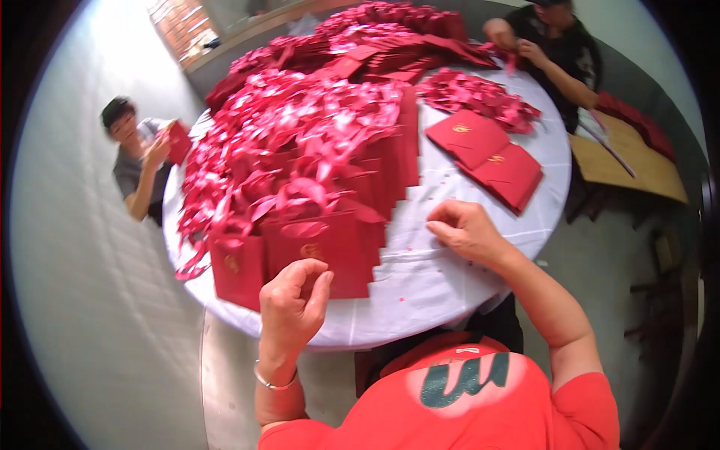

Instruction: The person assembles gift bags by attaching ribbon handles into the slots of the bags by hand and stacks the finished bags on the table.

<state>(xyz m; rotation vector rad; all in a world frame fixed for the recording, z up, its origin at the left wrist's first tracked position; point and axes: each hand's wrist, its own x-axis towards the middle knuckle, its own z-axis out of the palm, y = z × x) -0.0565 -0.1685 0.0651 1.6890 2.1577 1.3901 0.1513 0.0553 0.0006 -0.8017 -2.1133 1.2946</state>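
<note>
While my left hand (291, 306) and right hand (474, 236) curl half open, holding nothing I can see, the front red bag (341, 255) stands just past the left one, so I should touch it softly to keep its ribbon (306, 228) neat.

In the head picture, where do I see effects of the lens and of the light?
Head view, lens: black corners frame the image; head view, light: pale background at upper left looks washed out, and glossy pink ribbons on red paper bags catch bright highlights.
</note>
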